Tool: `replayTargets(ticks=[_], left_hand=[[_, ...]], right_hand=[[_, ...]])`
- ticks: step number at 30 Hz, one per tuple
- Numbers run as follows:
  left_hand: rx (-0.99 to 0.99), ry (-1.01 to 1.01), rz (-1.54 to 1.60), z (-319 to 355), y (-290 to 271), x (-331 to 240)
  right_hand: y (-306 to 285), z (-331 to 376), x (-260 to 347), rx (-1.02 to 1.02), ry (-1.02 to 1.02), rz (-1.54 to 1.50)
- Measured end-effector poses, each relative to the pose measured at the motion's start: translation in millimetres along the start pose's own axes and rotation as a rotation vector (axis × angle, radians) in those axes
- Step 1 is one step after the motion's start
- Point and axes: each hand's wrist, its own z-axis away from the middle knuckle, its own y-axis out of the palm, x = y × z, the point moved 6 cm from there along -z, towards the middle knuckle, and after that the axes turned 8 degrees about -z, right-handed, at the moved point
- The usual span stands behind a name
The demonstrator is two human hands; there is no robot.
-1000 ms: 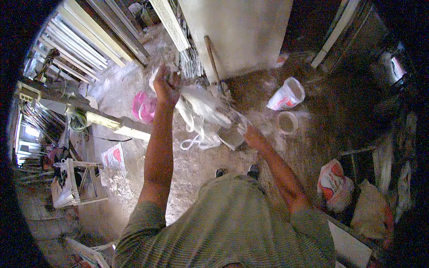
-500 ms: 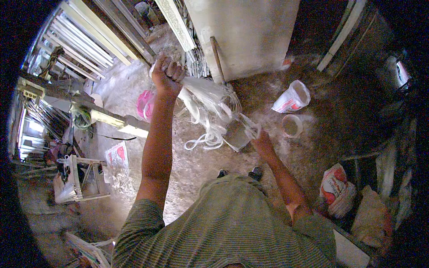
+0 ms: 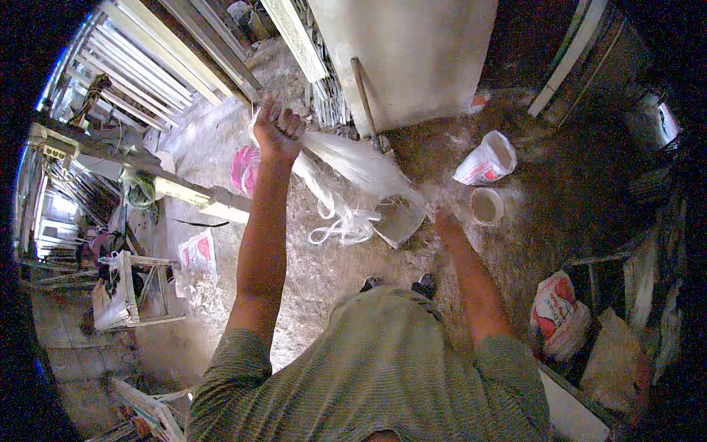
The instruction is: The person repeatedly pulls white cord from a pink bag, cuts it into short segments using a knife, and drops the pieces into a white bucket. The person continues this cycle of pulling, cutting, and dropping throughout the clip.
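A long bundle of white fibre strands [image 3: 361,162] stretches between my hands. My left hand [image 3: 278,135] is raised at the upper left, its fingers closed in a fist around one end. Lower and to the right, my right hand [image 3: 445,221] closes on the other end; its fingers are partly hidden and blurred. Looser, ribbon-like white strands [image 3: 342,225] dangle from the left-hand side and curl at their ends. Behind the right end of the bundle a pale, open-topped container [image 3: 401,234] stands on the floor, partly covered by the fibres.
A white sack [image 3: 482,166] with its top open and a round tub [image 3: 486,206] stand at the right. A long-handled tool [image 3: 362,96] leans against a large pale panel [image 3: 412,59]. Another sack [image 3: 560,309] lies lower right. A wooden beam [image 3: 177,188] crosses the left side.
My right hand has moved to the right, away from the left one. The fibre bundle is now drawn straighter and longer between them. My left hand keeps its hold.
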Motion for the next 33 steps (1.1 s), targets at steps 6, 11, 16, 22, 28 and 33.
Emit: replayTargets(ticks=[6, 11, 16, 22, 28, 33], left_hand=[[0.022, 0.032, 0.056, -11, 4, -5], [0.300, 0.311, 0.088, -16, 8, -82], [0.109, 0.292, 0.100, -25, 5, -73], [0.071, 0.202, 0.115, -12, 13, -44], [0.220, 0.181, 0.159, -2, 18, -51], [0.103, 0.206, 0.163, -4, -3, -79]], right_hand=[[12, 12, -56, -0.166, -0.002, -0.047], [33, 56, -92, 0.501, -0.106, 0.682], [-66, 19, -2, 0.031, 0.297, -0.218], [-222, -63, 225, -0.193, -0.097, -0.681], [-183, -97, 229, -0.227, -0.180, -0.324], [-46, -72, 80, -0.078, 0.024, -0.109]])
